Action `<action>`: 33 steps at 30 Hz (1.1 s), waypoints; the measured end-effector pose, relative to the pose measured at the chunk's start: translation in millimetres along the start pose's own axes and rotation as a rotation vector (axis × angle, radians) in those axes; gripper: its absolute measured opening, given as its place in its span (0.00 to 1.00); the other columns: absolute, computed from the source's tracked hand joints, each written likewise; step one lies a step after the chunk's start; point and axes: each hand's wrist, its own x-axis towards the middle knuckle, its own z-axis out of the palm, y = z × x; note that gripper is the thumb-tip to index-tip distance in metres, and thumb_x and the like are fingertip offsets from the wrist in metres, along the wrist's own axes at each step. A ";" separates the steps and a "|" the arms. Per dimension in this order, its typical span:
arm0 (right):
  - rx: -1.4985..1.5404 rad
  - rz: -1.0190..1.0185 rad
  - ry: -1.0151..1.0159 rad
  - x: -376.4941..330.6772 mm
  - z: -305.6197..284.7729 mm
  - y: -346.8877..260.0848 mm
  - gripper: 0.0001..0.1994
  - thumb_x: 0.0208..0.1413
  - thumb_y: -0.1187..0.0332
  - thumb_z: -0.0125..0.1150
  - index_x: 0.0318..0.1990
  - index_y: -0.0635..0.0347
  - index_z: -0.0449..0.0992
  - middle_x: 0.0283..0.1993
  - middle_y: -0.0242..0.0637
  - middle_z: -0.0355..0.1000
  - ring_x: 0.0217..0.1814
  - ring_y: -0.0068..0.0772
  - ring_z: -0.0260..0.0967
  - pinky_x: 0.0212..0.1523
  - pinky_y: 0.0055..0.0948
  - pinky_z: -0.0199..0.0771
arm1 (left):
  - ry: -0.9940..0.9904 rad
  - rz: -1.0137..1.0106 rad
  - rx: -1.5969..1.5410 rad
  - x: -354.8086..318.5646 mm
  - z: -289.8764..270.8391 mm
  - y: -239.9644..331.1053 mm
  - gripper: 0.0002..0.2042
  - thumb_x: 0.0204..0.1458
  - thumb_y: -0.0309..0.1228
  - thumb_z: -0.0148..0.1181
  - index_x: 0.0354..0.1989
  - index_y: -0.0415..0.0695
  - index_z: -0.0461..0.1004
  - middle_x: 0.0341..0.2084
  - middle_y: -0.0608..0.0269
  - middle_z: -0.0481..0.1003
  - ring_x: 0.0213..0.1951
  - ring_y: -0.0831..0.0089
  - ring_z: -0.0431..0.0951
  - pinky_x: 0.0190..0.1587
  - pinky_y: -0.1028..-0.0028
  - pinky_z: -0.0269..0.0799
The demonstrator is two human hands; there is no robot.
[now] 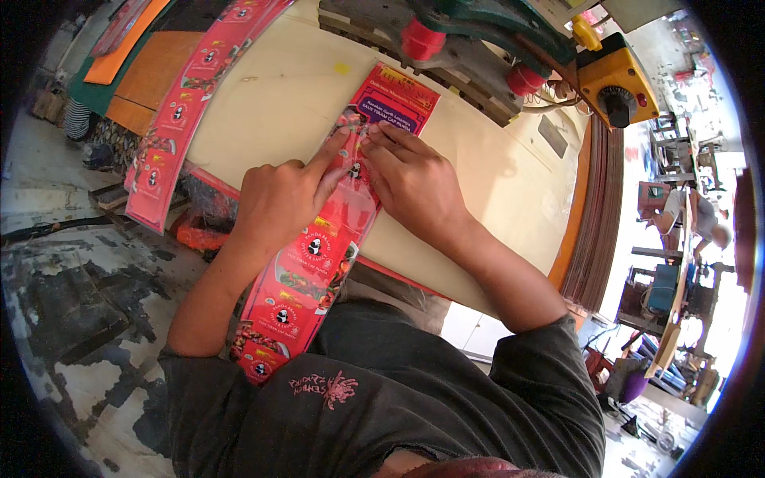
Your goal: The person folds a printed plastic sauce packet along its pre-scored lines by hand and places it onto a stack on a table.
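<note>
A long, narrow red printed plastic strip [316, 247] with repeated round emblems and food pictures lies diagonally over a cream work board. Its near end hangs toward my lap, and its far end carries a purple-and-red header panel [390, 99]. My left hand [280, 193] rests on the strip from the left, index finger stretched along it and thumb apart, the other fingers curled. From the right, my right hand [416, 177] presses its outstretched fingertips on the strip just below the header, close to the left index fingertip. Its thumb is hard to make out.
The cream board [263, 119] sits beneath a green machine frame [486, 32] with red cylindrical parts [422, 38]. A yellow control box [617, 80] with a black knob is at upper right. More red strips [179, 115] hang over the board's left edge. Another person [701, 219] is at far right.
</note>
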 end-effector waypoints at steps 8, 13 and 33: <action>0.036 -0.019 0.050 3.2 -1.8 3.0 0.08 0.57 0.70 0.65 0.42 0.63 0.81 0.46 0.44 0.83 0.55 0.44 0.81 0.55 0.39 0.84 | 0.132 0.075 -0.135 -3.4 6.2 -10.2 0.22 0.63 0.44 0.63 0.65 0.53 0.77 0.24 0.55 0.81 0.25 0.54 0.83 0.29 0.58 0.79; 0.073 -0.017 0.074 4.4 -2.8 4.0 0.06 0.56 0.69 0.67 0.38 0.62 0.80 0.43 0.45 0.83 0.51 0.44 0.81 0.52 0.40 0.84 | 0.120 0.103 -0.216 -2.3 5.6 -13.7 0.23 0.61 0.40 0.66 0.65 0.52 0.77 0.31 0.54 0.83 0.30 0.54 0.84 0.33 0.57 0.80; 0.162 -0.091 0.144 6.0 -12.3 5.4 0.08 0.50 0.73 0.71 0.38 0.61 0.82 0.34 0.39 0.75 0.36 0.42 0.74 0.40 0.40 0.76 | -0.093 0.176 -0.582 -6.1 -5.4 -35.5 0.26 0.54 0.32 0.71 0.64 0.51 0.79 0.46 0.54 0.84 0.40 0.57 0.85 0.45 0.64 0.81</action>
